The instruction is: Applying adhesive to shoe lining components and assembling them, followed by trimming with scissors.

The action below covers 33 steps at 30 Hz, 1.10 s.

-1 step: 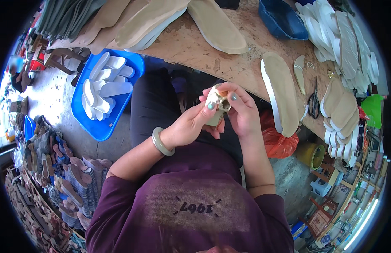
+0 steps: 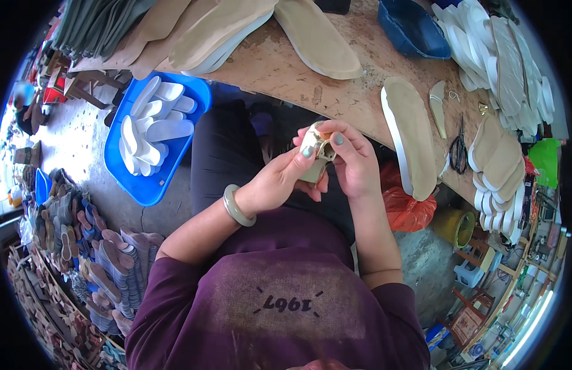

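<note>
Above my lap, both hands close round a small pale-green and gold-coloured block-like piece (image 2: 313,173) with an opening at its upper side. My left hand (image 2: 275,180) grips it from the left, the thumb lying along its face. From the other side my right hand (image 2: 358,166) holds it, thumb and fingertips at its upper end. Fingers cover much of the piece, and I cannot make out its exact kind. Nearest on the bench, right of my right hand, lies a tan-topped insole with a white base (image 2: 415,139).
The wooden bench (image 2: 316,92) holds more insoles (image 2: 320,40), black scissors (image 2: 458,151), a dark blue basin (image 2: 415,31) and stacked white pieces (image 2: 471,49). Left of my legs stands a blue tub (image 2: 153,197) of white pieces. A red plastic bag (image 2: 409,213) hangs under the bench's edge.
The held piece and my fingers have shifted very slightly. Both hands keep their grip, and everything else looks the same.
</note>
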### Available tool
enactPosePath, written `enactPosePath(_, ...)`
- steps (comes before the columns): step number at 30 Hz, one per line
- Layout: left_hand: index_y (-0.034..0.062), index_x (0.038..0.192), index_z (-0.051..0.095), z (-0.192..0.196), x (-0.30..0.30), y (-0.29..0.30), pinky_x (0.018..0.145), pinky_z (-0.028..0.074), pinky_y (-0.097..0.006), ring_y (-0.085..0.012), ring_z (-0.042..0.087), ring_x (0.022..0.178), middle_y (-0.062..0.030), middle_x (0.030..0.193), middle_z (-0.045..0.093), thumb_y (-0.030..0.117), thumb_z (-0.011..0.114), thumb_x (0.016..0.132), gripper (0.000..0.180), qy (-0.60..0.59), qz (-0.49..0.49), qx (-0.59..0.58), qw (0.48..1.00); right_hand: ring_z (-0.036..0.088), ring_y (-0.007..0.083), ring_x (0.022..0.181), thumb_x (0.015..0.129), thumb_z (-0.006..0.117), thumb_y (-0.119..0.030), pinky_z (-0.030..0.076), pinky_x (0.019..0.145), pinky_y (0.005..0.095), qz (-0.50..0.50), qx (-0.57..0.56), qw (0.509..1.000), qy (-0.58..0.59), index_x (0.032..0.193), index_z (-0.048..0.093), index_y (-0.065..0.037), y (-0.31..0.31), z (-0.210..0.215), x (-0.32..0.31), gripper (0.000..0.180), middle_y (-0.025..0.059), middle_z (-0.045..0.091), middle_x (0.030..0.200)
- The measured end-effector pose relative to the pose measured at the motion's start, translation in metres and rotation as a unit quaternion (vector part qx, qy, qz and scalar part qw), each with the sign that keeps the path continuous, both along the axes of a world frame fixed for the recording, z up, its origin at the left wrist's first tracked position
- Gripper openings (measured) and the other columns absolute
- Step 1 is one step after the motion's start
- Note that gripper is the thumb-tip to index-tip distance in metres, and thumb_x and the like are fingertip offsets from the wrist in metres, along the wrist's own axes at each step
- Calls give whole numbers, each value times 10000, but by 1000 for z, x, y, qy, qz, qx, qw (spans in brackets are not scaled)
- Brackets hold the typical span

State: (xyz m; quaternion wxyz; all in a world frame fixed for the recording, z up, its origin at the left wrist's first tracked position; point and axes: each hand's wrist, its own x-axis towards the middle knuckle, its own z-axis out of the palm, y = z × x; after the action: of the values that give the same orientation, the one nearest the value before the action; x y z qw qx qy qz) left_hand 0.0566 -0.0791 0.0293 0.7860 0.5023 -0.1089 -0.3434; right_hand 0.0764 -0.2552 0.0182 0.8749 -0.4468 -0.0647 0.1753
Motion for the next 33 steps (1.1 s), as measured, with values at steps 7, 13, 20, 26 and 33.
enactPosePath(7,-12,1301,462,-4,14,-3,925,471,-339,-202,603,1038,-136,1115,617,394,269,1046,517,154,51,-130,978,639,197,951,989,497,-249,515,779,302,-120,12,989,83,1139,565,21,-6,-17,-8,316,147,636,1100)
enactPosePath(13,-1,1412,349,-18,9,-3,897,449,-299,-149,558,1026,-97,1258,543,401,283,1041,550,-3,111,-35,993,633,129,778,946,579,-200,480,672,235,-92,-205,974,31,1104,591,0,1,-10,-43,255,81,655,953)
enactPosePath(20,-4,1415,327,-11,15,9,842,499,-302,-176,591,944,-120,1239,530,489,294,1013,638,20,47,-118,992,611,123,647,941,584,-141,483,604,232,25,-59,994,86,1053,636,-5,2,-24,-33,184,60,643,798)
enactPosePath(26,8,1394,360,-3,35,16,932,468,-331,-212,593,1052,-145,1166,584,520,353,989,652,-34,69,-142,987,619,114,651,914,600,-63,497,599,222,-74,-273,959,-6,998,644,34,10,-8,-38,135,57,645,788)
enactPosePath(33,-12,1414,322,-4,22,9,981,444,-337,-228,554,1169,-160,1274,537,342,492,984,582,-128,162,-3,978,614,130,584,845,651,12,482,546,244,-167,-468,855,-151,940,654,36,15,8,-35,98,79,632,714)
